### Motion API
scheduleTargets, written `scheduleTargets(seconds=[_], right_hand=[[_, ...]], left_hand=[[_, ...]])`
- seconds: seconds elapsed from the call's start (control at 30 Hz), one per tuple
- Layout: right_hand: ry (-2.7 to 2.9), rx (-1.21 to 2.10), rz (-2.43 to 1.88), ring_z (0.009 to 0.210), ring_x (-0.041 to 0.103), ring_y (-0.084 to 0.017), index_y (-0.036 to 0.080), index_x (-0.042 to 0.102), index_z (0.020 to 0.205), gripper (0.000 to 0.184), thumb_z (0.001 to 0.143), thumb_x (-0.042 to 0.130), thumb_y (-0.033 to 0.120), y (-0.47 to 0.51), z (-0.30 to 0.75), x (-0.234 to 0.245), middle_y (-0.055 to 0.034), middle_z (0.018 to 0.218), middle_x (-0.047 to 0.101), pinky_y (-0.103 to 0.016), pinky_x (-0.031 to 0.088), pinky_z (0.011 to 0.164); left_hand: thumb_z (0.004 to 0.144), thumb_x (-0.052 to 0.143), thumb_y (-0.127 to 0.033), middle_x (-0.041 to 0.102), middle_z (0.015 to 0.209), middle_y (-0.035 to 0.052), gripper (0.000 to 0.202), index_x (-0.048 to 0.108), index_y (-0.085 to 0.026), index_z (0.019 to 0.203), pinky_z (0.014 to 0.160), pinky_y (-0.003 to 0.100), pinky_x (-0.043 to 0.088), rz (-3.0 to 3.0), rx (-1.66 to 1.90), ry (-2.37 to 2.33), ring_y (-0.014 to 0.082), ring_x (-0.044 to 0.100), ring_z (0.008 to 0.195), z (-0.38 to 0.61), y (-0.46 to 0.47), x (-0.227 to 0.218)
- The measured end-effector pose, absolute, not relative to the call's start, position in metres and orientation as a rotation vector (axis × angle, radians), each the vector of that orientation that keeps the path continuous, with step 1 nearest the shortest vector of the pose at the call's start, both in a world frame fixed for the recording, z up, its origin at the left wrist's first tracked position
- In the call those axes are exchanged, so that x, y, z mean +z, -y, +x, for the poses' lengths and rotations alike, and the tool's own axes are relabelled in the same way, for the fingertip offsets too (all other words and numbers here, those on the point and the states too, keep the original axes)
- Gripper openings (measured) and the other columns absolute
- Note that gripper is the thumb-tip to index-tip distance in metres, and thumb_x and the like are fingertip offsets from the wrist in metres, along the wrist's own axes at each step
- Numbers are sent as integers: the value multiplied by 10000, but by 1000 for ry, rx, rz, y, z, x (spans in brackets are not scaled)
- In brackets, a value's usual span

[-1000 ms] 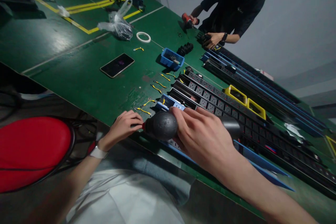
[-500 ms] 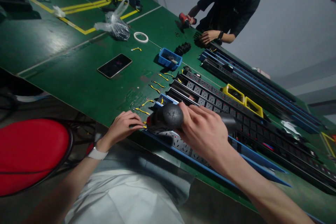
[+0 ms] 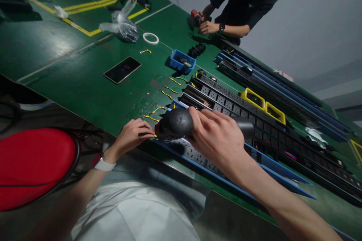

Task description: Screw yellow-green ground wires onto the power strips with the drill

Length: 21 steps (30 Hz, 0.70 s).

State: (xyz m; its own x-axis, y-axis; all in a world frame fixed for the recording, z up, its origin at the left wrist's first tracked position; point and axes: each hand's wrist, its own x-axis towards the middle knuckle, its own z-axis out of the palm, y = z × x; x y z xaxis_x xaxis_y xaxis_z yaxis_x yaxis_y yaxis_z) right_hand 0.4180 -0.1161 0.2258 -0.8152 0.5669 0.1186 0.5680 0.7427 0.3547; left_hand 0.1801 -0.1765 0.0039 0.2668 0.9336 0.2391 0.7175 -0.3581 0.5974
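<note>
A long green table (image 3: pixel 93 94) slants across the room before a grey wall (image 3: pixel 311 26), with a red stool (image 3: pixel 36 165) beside its near edge. On it I see a phone (image 3: pixel 122 70), a white ring (image 3: pixel 151 43), a plastic bag (image 3: pixel 126 28) and a blue bin (image 3: pixel 177 66); across the table, a co-worker (image 3: pixel 240 3) holds a red tool (image 3: pixel 195 16). The right hand (image 3: pixel 217 131) is clamped around a dark power tool (image 3: pixel 179 124), which hangs over the nearest socket strip (image 3: pixel 194 152), hiding part of it. At the tool's tip, by the strip's end, the left hand (image 3: pixel 134 133) pinches a yellow wire (image 3: pixel 155 135) between its fingertips.
</note>
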Motion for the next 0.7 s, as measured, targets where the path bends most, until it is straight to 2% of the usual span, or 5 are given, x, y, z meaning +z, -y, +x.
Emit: scheduleTargets(seconds=[0.23, 0.47, 0.53, 0.6, 0.7], right_hand=[[2965, -543, -897, 665, 562, -187, 173, 560, 964, 76, 921, 498, 158, 121, 409, 233, 1, 702, 615, -327, 352, 652], [2930, -500, -925, 702, 582, -204, 148, 554, 1043, 123, 923, 535, 169, 121, 411, 228, -9, 751, 638, -344, 375, 648], [2898, -467, -952, 712, 590, -198, 140, 554, 1061, 152, 913, 568, 169, 123, 413, 225, -9, 785, 653, -343, 392, 656], [2886, -450, -986, 683, 582, -186, 144, 561, 1015, 129, 890, 593, 147, 125, 412, 221, -3, 780, 652, -340, 387, 622], [2849, -469, -950, 667, 574, -185, 152, 561, 963, 71, 896, 580, 168, 125, 405, 212, -14, 791, 645, -342, 378, 589]], left_hand=[[939, 586, -401, 730, 953, 26, 260, 776, -227, 906, 802, 312, 428, 2016, 791, -1591, 204, 598, 923, 178, 177, -2], [927, 567, -346, 721, 890, 35, 235, 772, -239, 888, 760, 312, 456, 2056, 795, -1566, 203, 595, 849, 181, 180, -1], [904, 581, -343, 728, 926, 38, 216, 777, -277, 967, 727, 339, 477, 2129, 697, -1526, 228, 615, 860, 182, 179, 5], [876, 614, -332, 732, 1015, 45, 221, 768, -365, 1031, 696, 392, 499, 2217, 540, -1432, 270, 640, 895, 177, 174, 12], [870, 671, -369, 698, 1149, 30, 255, 714, -490, 1090, 735, 417, 545, 2424, 391, -1186, 279, 646, 1011, 162, 158, 29]])
